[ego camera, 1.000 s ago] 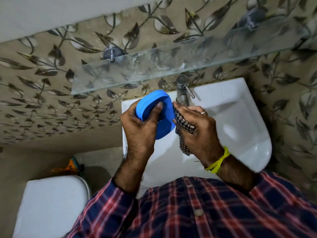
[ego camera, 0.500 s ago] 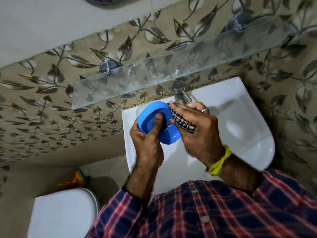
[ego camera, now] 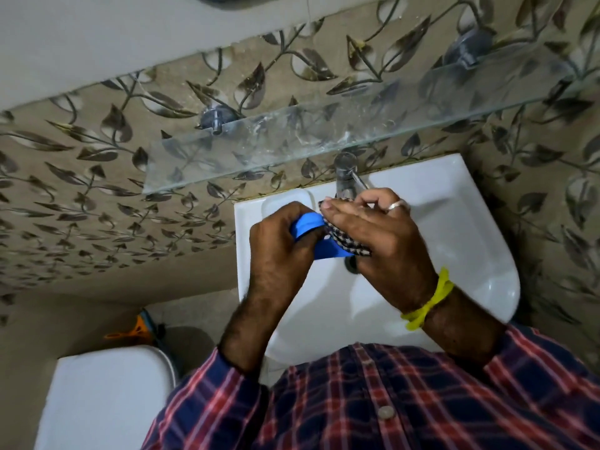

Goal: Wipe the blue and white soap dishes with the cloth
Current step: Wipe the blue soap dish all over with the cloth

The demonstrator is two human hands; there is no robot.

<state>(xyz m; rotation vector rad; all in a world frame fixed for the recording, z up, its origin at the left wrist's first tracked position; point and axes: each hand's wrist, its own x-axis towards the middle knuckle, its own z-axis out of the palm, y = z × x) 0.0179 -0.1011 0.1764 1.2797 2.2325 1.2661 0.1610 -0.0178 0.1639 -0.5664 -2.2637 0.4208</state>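
Observation:
My left hand point(ego camera: 279, 245) grips the blue soap dish point(ego camera: 308, 224) over the white basin point(ego camera: 470, 228). Only the dish's upper rim and a lower edge show between my hands. My right hand point(ego camera: 380, 241) presses a black-and-white checked cloth point(ego camera: 349, 245) flat against the dish's right side. A silver ring sits on one right finger and a yellow band on the right wrist. No white soap dish is in view.
A chrome tap point(ego camera: 345, 175) stands at the back of the basin, just beyond my right fingers. A glass shelf point(ego camera: 292, 138) juts from the leaf-patterned wall above. A white toilet tank point(ego camera: 104, 394) is at lower left, with an orange object point(ego camera: 136, 329) on the floor behind it.
The dish has dropped lower and tilted, so less of it shows. My right hand with the cloth has slid over its face. Both hands now sit closer together.

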